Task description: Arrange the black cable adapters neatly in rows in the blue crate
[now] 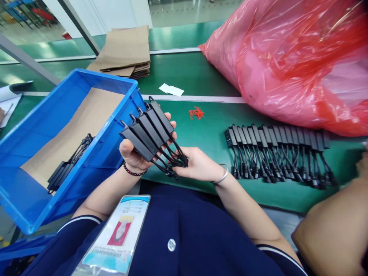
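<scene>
The navy shirt has a pale round button and white-striped short sleeves. Over it lies a clear-cased, blue-and-white badge. A dark bracelet rings the left wrist, a silver bangle the right wrist.

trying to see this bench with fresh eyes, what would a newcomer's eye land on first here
Probably the big, shiny pink-red plastic bag that fills the upper right. Next might come the bright blue bin at the left, with a cardboard sheet inside. At the centre, the left hand grips a row of black boxes while the right hand gathers their cables.
</scene>
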{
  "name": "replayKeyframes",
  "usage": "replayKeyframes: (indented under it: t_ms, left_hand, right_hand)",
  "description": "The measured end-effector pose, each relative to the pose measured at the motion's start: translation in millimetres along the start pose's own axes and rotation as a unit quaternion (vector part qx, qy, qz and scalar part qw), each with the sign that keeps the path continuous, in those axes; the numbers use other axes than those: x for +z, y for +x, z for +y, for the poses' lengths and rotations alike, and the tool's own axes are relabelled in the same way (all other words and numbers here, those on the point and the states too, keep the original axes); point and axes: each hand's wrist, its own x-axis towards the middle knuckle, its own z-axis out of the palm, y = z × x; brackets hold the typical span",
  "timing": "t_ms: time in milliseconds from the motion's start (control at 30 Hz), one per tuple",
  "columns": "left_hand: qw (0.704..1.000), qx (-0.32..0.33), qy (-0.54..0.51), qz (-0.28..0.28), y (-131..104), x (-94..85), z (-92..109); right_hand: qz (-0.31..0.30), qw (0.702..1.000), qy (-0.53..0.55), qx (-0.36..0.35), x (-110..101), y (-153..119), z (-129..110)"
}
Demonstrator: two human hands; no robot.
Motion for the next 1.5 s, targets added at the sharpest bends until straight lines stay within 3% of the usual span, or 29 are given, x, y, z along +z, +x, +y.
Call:
replayKeyframes:
  t_ms: [300,500,700,867,1067,1333,1433,1500]
  left_hand:
    - [1.000,0.007,0.006,-0.020,-1.4,2.2,-0.2]
    - [0.999,0.003,-0.023,0.025,2.5,4.3,1.0]
    - [0.997,0.014,0.019,0.071,6.1,17.6,17.9]
    - [0.997,0.017,0.019,0.073,8.8,23.5,27.6]
    - [0.997,0.054,-0.002,0.060,13.9,11.1,20.8]
    - [0.996,0.067,-0.014,0.057,19.9,-2.7,14.4]
    - [0.997,0.060,-0.012,0.053,18.5,-10.9,13.8]
    - [0.999,0.029,-0.014,0.043,14.8,-16.0,11.1]
  right_hand:
    - [-0.013,0.997,-0.071,0.020,-11.5,-2.0,0.0]
    - [0.065,0.995,-0.027,-0.074,-4.8,-0.7,6.4]
    - [0.013,0.996,0.005,-0.084,-4.6,-1.0,4.4]
    - [-0.076,0.978,0.144,-0.134,0.4,2.3,5.8]
    - [-0.144,0.960,0.237,-0.043,3.3,0.7,17.6]
    - [-0.006,0.963,0.270,-0.023,10.1,-0.9,43.5]
    - [0.007,0.974,0.224,-0.015,12.1,-1.6,44.8]
    - [0.055,0.985,0.163,-0.029,11.9,-2.9,37.3]
